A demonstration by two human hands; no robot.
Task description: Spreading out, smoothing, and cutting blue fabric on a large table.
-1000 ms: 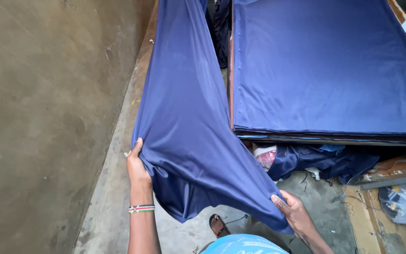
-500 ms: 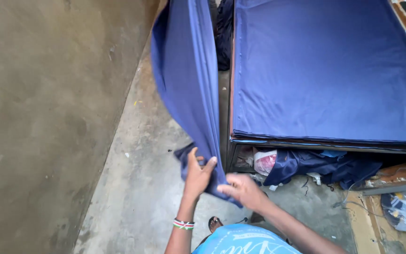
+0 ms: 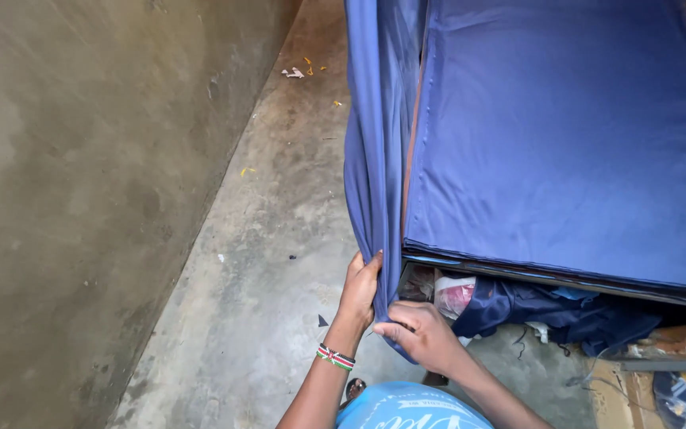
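Left hand (image 3: 359, 290) raised, flat against hanging blue cloth (image 3: 379, 135), grip unclear. Right hand (image 3: 418, 334) pinches cloth's bottom edge beside counter (image 3: 518, 270). Cloth top cut off.

Dark blue cloth (image 3: 375, 143) hangs bunched down the table's edge (image 3: 518, 266)
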